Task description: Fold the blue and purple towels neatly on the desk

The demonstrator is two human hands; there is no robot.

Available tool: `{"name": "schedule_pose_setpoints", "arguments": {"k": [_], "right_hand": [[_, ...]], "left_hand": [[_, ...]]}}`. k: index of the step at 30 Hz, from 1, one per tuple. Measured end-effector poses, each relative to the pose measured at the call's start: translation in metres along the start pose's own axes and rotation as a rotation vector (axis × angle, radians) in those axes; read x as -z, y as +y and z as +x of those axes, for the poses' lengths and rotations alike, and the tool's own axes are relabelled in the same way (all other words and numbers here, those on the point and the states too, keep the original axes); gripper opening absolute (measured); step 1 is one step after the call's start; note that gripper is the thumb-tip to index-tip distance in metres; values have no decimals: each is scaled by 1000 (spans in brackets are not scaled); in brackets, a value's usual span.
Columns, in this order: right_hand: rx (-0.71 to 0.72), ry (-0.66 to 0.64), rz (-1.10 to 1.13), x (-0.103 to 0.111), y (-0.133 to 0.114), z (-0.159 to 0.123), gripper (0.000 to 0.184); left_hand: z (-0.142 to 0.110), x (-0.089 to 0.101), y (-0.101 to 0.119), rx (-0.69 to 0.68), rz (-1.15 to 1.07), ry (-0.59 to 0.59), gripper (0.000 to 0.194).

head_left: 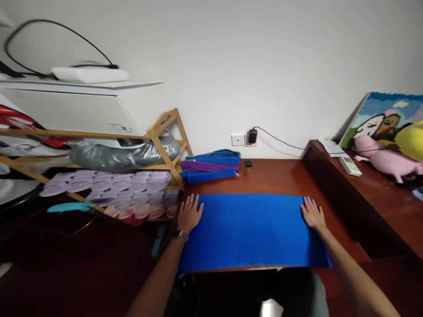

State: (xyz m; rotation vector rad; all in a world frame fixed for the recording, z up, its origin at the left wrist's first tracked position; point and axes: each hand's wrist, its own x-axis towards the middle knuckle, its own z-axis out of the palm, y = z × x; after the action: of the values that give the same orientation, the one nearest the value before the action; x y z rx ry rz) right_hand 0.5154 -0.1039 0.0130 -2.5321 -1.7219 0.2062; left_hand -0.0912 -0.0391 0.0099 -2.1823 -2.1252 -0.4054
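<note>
A blue cloth (251,233) lies spread flat on the reddish-brown wooden desk (277,176), its near edge reaching the desk's front. My left hand (190,213) rests flat on the cloth's far left corner, fingers stretched out; a watch is on that wrist. Over at the far right corner, my right hand (313,213) also lies flat with fingers spread, touching the cloth's edge. Neither hand grips anything. Behind the cloth, against the wall, sit folded blue cloths (211,175) with a purple cloth (211,166) between them.
A wooden rack (168,149) with several pairs of slippers (132,189) stands to the left, a white box (66,108) on top. A black plug (253,135) is in the wall socket. On the raised right ledge are a white remote (350,166) and a pink plush toy (386,158).
</note>
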Motion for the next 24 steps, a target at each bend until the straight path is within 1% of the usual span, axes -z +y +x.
{"name": "schedule_pose_setpoints", "arguments": {"k": [2, 3, 4, 5, 7, 9, 10, 11, 12, 13, 14, 15, 16, 18, 19, 20, 21, 22, 23, 24], "right_hand": [[54, 79, 0, 10, -26, -13, 74], [109, 121, 7, 13, -45, -21, 72], [175, 149, 21, 13, -67, -28, 69], [246, 150, 43, 12, -92, -36, 67], [361, 82, 100, 6, -146, -49, 65], [442, 17, 138, -5, -195, -59, 65], [469, -11, 149, -10, -213, -62, 65], [493, -32, 155, -15, -225, -62, 65], [506, -42, 156, -20, -229, -61, 65], [507, -44, 152, -24, -226, -57, 65], [497, -40, 142, -26, -215, -51, 65], [473, -31, 127, -27, -199, -43, 66], [435, -22, 111, -28, -176, -34, 66], [327, -2, 78, -28, -124, -13, 67], [256, 14, 67, -28, -97, -4, 68], [200, 27, 58, -29, -72, 5, 69], [170, 31, 49, -30, -51, 13, 70], [147, 34, 40, -32, -33, 20, 71], [138, 37, 32, -33, -20, 25, 72], [136, 37, 25, -34, -12, 28, 73]], "left_hand": [[2, 14, 18, -15, -18, 21, 65], [2, 20, 33, -50, -33, 39, 64], [2, 23, 52, -100, -51, 56, 63], [2, 24, 75, -159, -72, 63, 61], [-2, 17, 129, -276, -97, 38, 58], [-9, 2, 180, -369, -116, -38, 57], [-13, -8, 200, -398, -126, -68, 56], [-15, -16, 212, -406, -134, -85, 55], [-16, -24, 216, -392, -137, -87, 55], [-15, -30, 210, -361, -133, -79, 55], [-12, -34, 196, -314, -122, -62, 56], [-8, -35, 174, -255, -102, -43, 57], [-3, -34, 145, -191, -77, -24, 59], [7, -28, 79, -51, -13, 8, 64], [11, -24, 46, -2, 19, 10, 66], [14, -20, 18, 24, 47, 3, 67], [15, -16, -6, 17, 62, -4, 67], [16, -12, -23, 4, 74, -16, 67], [15, -9, -34, -10, 84, -28, 67], [15, -6, -40, -15, 89, -38, 68]]}}
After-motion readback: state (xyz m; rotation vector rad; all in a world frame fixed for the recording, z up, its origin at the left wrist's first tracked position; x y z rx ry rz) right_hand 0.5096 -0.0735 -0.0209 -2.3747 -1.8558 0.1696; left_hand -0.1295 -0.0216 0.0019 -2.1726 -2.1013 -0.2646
